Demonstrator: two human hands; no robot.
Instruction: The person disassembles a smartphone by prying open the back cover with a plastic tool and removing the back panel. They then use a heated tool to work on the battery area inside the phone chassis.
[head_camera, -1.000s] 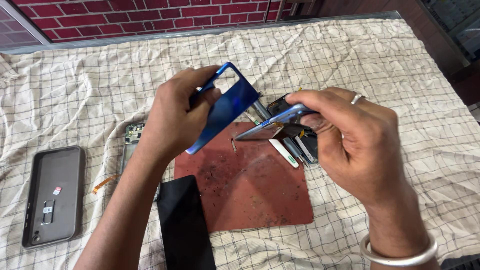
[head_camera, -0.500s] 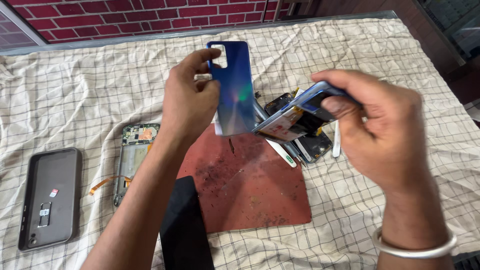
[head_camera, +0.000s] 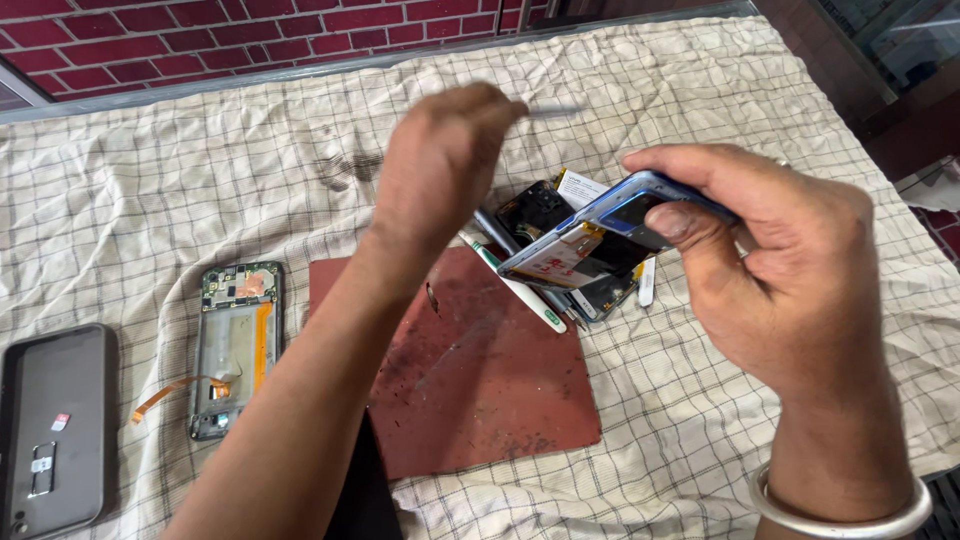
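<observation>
Above the red mat (head_camera: 480, 390), your right hand (head_camera: 790, 290) grips the opened blue phone (head_camera: 600, 245); your left hand (head_camera: 440, 165) pinches its thin back cover (head_camera: 555, 112).

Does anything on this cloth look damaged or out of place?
Yes. A stripped phone frame lies open left of the red mat, its orange ribbon cable trailing loose. The mat is scuffed and speckled. The right hand holds an opened blue phone.

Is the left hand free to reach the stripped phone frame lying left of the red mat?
Probably not at once: the left hand is raised, pinching a thin part seen edge-on. The frame itself lies uncovered on the cloth, nothing blocking it.
</observation>
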